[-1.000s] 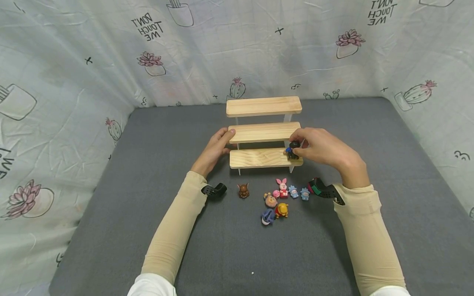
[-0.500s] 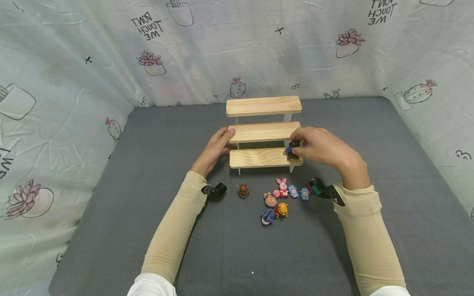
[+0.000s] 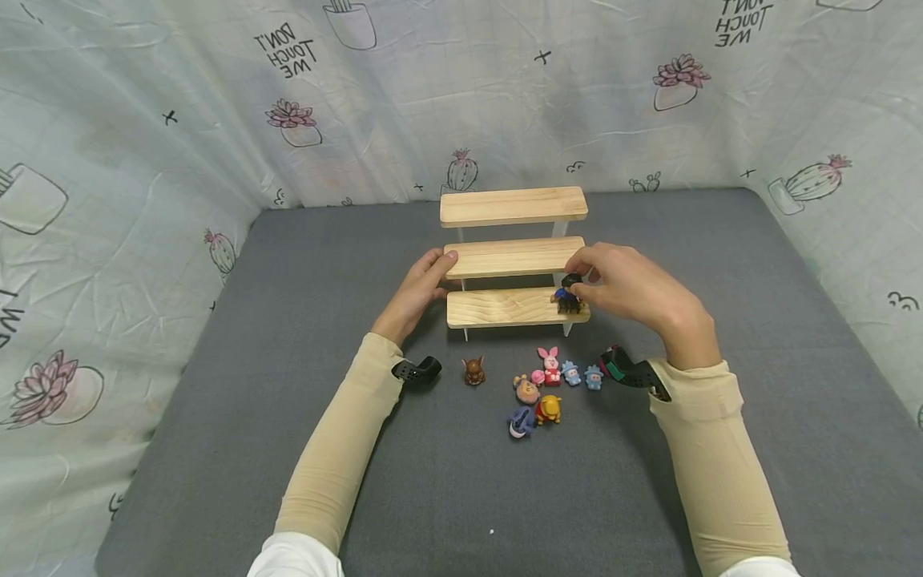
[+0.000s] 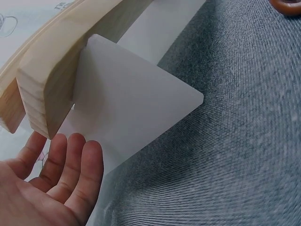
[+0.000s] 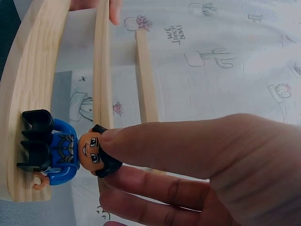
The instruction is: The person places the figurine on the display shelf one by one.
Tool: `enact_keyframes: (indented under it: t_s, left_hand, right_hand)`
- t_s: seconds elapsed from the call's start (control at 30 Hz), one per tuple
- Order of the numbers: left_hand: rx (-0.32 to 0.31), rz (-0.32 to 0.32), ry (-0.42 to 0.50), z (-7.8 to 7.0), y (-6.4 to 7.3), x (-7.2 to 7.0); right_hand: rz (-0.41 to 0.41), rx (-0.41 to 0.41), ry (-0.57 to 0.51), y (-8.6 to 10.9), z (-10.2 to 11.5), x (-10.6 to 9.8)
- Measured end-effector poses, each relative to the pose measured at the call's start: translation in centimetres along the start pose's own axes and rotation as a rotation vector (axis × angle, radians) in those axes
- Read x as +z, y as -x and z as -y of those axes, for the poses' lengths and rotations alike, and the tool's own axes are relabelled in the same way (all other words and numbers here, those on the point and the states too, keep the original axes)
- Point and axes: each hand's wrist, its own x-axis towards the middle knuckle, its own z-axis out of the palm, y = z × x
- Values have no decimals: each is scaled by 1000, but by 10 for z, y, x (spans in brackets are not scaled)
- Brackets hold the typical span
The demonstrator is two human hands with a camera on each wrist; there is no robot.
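The work in hand looks to be at an early stage: of the small toys in view, one is on the three-tier pale wooden stand with whitish side supports [image 3: 505,263], at the centre of the head view. That one is the plastic toy figure with black hair, blue top and black legs [image 5: 64,151]; it is upright at the right end of the lowest wooden board [image 3: 497,308], and its legs appear to meet the wood. The right hand [image 3: 627,284], right of centre, pinches the figure by its head in a narrow grip between thumb and fingers, so this placing seems nearly done, the release not yet made. The left hand [image 3: 413,295], left of centre, holds the left end of the middle wooden board [image 3: 515,256], thumb on top and the other fingers below, probably to steady the stand.

Off the stand, on the dark grey cloth-covered table [image 3: 433,497], lie the other toys, none of them in a hand. The brown big-eared figure [image 3: 473,372] is apart, just below centre. To its right are the pink long-eared figure in red [image 3: 551,370] and two small light-blue figures [image 3: 571,374], with a small round pink piece [image 3: 538,377] beside the pink one. Below these sit the peach-coloured rounded figure [image 3: 528,392], the yellow and red bear figure [image 3: 548,409] and, lowest, the blue-purple figure with a pale muzzle [image 3: 521,421]
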Motion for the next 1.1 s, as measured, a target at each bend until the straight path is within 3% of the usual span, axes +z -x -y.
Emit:
enact_keyframes:
  t_s: [0.4,0.57,0.7,0.87,0.97,1.1]
  left_hand:
    - [-4,2,2,0,0,0]
    - [-8,0,4,0,1,0]
    - [-7,1,0,0,2,-1]
    - [2,10,-2,1,1,-1]
    - [4,11,5,2,0,-2]
    - [5,13,1,3,-1,-2]
  right_hand:
    - [-25,-3,-15,1,0,0]
    - [-78,-31,-45,3,2,-1]
    - [-146,-92,-94,4,7,-1]
    - [-207,-251,-157,5,18,4]
    - [-208,-305,-183,5,27,9]
    - [-160,-319,-209,5,41,15]
